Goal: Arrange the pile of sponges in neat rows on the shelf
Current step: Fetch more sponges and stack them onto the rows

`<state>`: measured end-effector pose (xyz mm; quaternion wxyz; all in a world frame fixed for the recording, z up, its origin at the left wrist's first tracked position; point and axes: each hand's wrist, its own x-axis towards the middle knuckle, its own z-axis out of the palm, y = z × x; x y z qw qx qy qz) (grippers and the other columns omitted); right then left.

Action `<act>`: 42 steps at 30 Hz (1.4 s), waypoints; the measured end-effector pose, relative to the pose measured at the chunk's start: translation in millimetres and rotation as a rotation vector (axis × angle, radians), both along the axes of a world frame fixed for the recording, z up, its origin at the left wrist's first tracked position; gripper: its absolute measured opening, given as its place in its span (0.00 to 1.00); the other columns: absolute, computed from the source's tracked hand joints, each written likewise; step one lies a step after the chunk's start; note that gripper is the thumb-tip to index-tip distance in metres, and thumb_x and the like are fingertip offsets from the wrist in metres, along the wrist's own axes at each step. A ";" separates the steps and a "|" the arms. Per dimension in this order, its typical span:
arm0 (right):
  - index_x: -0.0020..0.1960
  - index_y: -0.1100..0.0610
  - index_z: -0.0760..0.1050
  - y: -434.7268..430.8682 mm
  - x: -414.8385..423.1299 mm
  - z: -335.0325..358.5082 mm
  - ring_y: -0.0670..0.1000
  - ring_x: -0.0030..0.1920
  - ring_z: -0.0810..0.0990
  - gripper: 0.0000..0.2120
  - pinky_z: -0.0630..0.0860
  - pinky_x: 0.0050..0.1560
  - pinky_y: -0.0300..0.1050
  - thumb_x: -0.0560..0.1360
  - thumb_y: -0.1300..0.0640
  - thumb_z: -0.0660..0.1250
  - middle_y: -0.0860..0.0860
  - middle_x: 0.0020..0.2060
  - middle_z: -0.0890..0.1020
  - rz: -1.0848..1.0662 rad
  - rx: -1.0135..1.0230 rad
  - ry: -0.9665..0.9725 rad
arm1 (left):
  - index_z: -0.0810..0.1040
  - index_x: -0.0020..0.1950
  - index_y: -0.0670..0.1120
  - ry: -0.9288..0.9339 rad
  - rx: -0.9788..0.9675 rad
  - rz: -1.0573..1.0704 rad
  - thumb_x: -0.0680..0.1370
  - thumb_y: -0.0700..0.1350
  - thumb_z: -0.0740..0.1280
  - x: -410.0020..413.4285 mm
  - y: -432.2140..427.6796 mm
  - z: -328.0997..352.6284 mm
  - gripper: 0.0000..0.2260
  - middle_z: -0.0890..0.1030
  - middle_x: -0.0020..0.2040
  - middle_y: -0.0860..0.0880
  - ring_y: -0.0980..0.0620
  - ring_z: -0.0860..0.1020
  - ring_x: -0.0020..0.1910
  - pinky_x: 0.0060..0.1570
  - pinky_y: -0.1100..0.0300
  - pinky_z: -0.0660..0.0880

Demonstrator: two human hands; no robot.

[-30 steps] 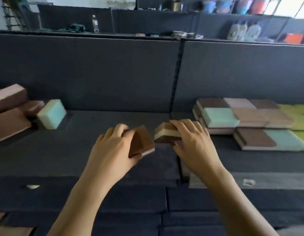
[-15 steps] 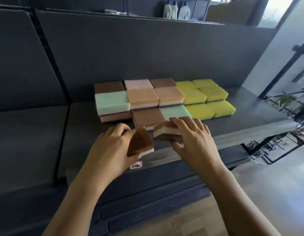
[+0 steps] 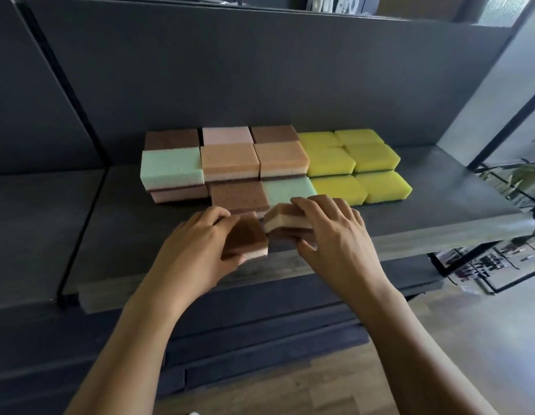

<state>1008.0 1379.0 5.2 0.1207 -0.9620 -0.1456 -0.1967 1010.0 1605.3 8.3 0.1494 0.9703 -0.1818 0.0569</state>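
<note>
My left hand (image 3: 197, 253) grips a brown sponge with a pale base (image 3: 248, 239), tilted, just above the shelf's front. In my right hand (image 3: 335, 235) is a stack of brown and cream sponges (image 3: 282, 223), held close beside the first. Behind them, sponges lie in rows on the dark shelf (image 3: 424, 205): a mint sponge (image 3: 170, 166) at the left, peach sponges (image 3: 230, 158), a brown sponge (image 3: 239, 194), another mint one (image 3: 287, 188) and several yellow sponges (image 3: 359, 163) at the right.
A dark grey back panel (image 3: 260, 79) rises behind the shelf, with a vertical divider (image 3: 62, 85) at the left. Lower dark shelves (image 3: 260, 339) step out below. Wooden floor (image 3: 320, 384) shows at the bottom, and a black metal frame (image 3: 514, 265) stands at the right.
The view swung right from the loose pile to the arranged rows. Both hands carried their sponges along and now sit closer to the rows' front edge.
</note>
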 end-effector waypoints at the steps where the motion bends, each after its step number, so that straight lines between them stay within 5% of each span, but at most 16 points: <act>1: 0.69 0.53 0.71 1.7 0.2 0.8 0.57 0.59 0.75 0.30 0.73 0.57 0.54 0.68 0.56 0.74 0.50 0.60 0.77 0.000 -0.006 -0.005 | 0.69 0.71 0.52 0.010 -0.006 -0.005 0.75 0.55 0.69 0.7 1.4 -0.9 0.26 0.69 0.66 0.56 0.54 0.71 0.62 0.58 0.58 0.71; 7: 0.67 0.53 0.72 12.6 1.2 11.8 0.57 0.58 0.75 0.29 0.72 0.57 0.53 0.68 0.57 0.75 0.50 0.59 0.78 -0.056 -0.031 -0.048 | 0.64 0.73 0.56 0.063 0.000 -0.042 0.77 0.59 0.64 11.3 12.4 -2.1 0.26 0.66 0.67 0.58 0.56 0.69 0.62 0.62 0.58 0.69; 17: 0.68 0.53 0.72 32.9 12.4 32.2 0.57 0.58 0.74 0.30 0.71 0.56 0.53 0.67 0.59 0.75 0.51 0.59 0.77 -0.124 -0.026 -0.101 | 0.74 0.66 0.49 -0.060 0.010 -0.109 0.71 0.60 0.71 23.7 30.3 -10.2 0.28 0.74 0.62 0.52 0.51 0.74 0.60 0.61 0.57 0.71; 23: 0.68 0.52 0.71 70.1 21.2 26.3 0.56 0.60 0.73 0.32 0.72 0.57 0.52 0.66 0.57 0.77 0.49 0.60 0.77 -0.047 -0.083 -0.055 | 0.67 0.70 0.55 -0.053 -0.164 -0.096 0.72 0.62 0.69 29.7 48.8 4.1 0.29 0.69 0.66 0.58 0.56 0.68 0.66 0.65 0.58 0.66; 27: 0.67 0.53 0.72 100.8 26.5 26.6 0.58 0.61 0.74 0.33 0.73 0.58 0.54 0.65 0.58 0.78 0.50 0.61 0.77 0.024 -0.066 -0.070 | 0.64 0.74 0.52 -0.098 -0.252 -0.105 0.73 0.56 0.71 34.8 66.2 8.9 0.32 0.69 0.70 0.55 0.54 0.70 0.67 0.63 0.55 0.72; 37: 0.70 0.52 0.72 131.3 43.9 20.8 0.54 0.64 0.72 0.29 0.74 0.62 0.54 0.71 0.51 0.74 0.49 0.64 0.75 0.212 0.094 0.078 | 0.74 0.64 0.48 -0.174 -0.408 -0.145 0.72 0.43 0.74 42.0 123.1 12.3 0.22 0.74 0.63 0.56 0.57 0.75 0.60 0.58 0.59 0.75; 42: 0.72 0.52 0.69 130.8 50.4 16.9 0.45 0.66 0.73 0.28 0.72 0.67 0.44 0.75 0.43 0.70 0.46 0.68 0.74 0.323 0.269 0.204 | 0.74 0.63 0.46 -0.209 -0.396 -0.106 0.70 0.38 0.75 39.1 136.0 7.0 0.23 0.72 0.65 0.54 0.57 0.74 0.62 0.58 0.58 0.75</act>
